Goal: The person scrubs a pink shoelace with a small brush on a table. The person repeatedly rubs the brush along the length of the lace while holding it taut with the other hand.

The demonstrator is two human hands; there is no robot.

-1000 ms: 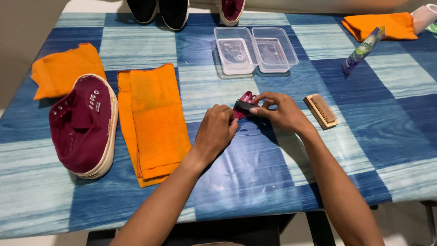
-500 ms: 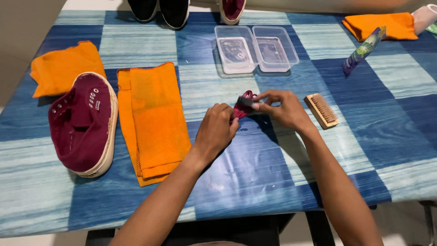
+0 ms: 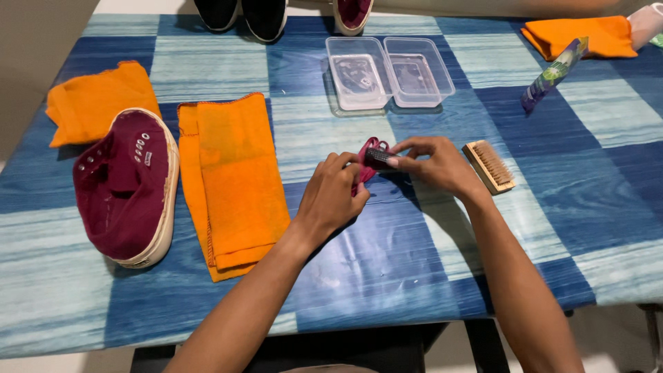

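My left hand point(image 3: 335, 197) and my right hand point(image 3: 431, 166) meet over the middle of the blue checked table point(image 3: 387, 269). Between them is a bundle of maroon shoelace point(image 3: 368, 150) pinched by both hands; a small dark object sits against it at my right fingertips, and I cannot tell what it is. A maroon canvas shoe point(image 3: 128, 186) without laces lies on its side at the left. A folded orange cloth point(image 3: 235, 179) lies flat between the shoe and my left hand.
A wooden brush point(image 3: 489, 166) lies just right of my right hand. Two clear plastic tubs point(image 3: 387, 72) stand beyond the hands. Another orange cloth point(image 3: 97, 100) lies far left, a third point(image 3: 583, 34) at the back right beside a tube point(image 3: 552, 72). Shoes point(image 3: 242, 14) line the far edge.
Both hands stay at the same spot, working the maroon lace; the fingers have shifted slightly and the lace bundle sits a bit higher between them.
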